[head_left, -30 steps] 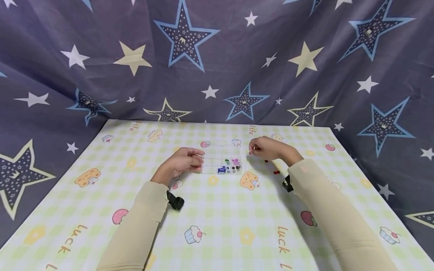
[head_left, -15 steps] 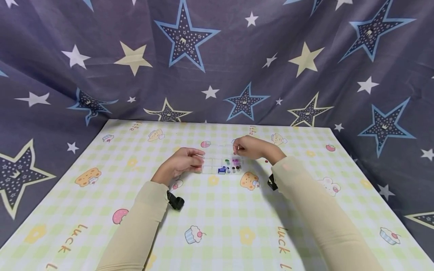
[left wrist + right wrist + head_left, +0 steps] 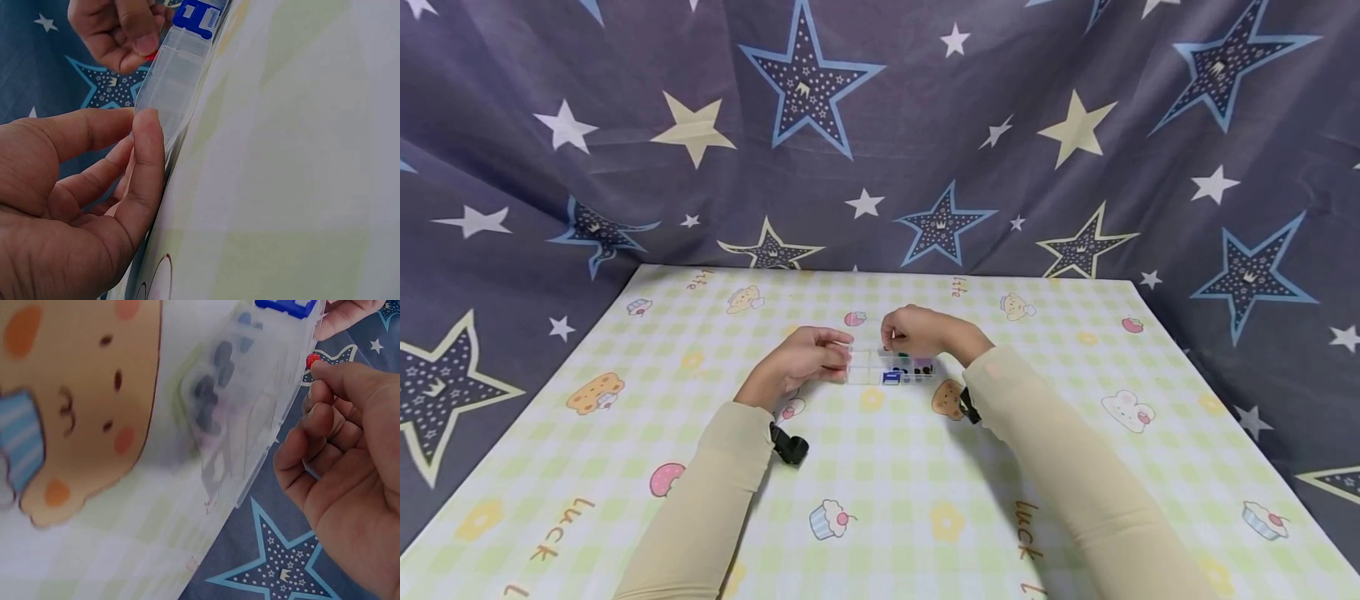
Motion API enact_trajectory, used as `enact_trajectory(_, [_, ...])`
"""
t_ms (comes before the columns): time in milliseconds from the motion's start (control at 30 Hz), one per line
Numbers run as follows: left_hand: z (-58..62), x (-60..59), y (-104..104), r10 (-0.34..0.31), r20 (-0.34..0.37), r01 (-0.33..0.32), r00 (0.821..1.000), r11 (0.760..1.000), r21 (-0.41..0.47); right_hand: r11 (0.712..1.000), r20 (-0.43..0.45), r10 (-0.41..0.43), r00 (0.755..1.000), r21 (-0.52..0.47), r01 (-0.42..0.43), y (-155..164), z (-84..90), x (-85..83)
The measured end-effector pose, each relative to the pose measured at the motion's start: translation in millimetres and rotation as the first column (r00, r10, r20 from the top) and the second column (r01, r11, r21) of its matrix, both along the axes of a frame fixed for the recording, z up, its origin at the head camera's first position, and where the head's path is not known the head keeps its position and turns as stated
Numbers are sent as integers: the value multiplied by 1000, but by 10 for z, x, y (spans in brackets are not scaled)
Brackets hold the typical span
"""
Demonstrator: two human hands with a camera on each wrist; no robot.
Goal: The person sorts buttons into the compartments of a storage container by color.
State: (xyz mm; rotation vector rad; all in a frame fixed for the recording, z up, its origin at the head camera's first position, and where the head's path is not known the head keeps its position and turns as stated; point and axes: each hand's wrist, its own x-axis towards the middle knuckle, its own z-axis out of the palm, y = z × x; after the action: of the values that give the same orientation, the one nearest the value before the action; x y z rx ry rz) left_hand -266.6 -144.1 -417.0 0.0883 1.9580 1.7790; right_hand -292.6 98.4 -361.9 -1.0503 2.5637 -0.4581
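Head: my left hand (image 3: 805,358) pinches the clear box (image 3: 891,367) at its end so it sits steady on the bench (image 3: 625,467). R wrist: my right hand (image 3: 350,462) pinches a red bead (image 3: 312,360) w/ fingertips, over the compartments.

Clear plastic compartment box (image 3: 891,367) lies flat on the tablecloth, centre of the head view, slightly above mid-height. Its walls are transparent and divide it into small cells. Cells toward its right end hold small dark, green and purple pieces; a blue piece (image 3: 891,378) sits at its near edge. Cells toward its left end look bare. Small red bead (image 3: 312,360), round and glossy, sits in the upper right of the right wrist view, just above the box's rim.
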Motion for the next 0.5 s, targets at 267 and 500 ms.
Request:
enact_trajectory(267, [12,-1,8,4,12,-4,1000,1000,2,996,-1,-48,999,-70,48,87,-62,-16])
enact_trajectory(500, [22,14,-9,-3,17,3,1000,1000,5,985,10,-117,993,-124,117,361,-55,12])
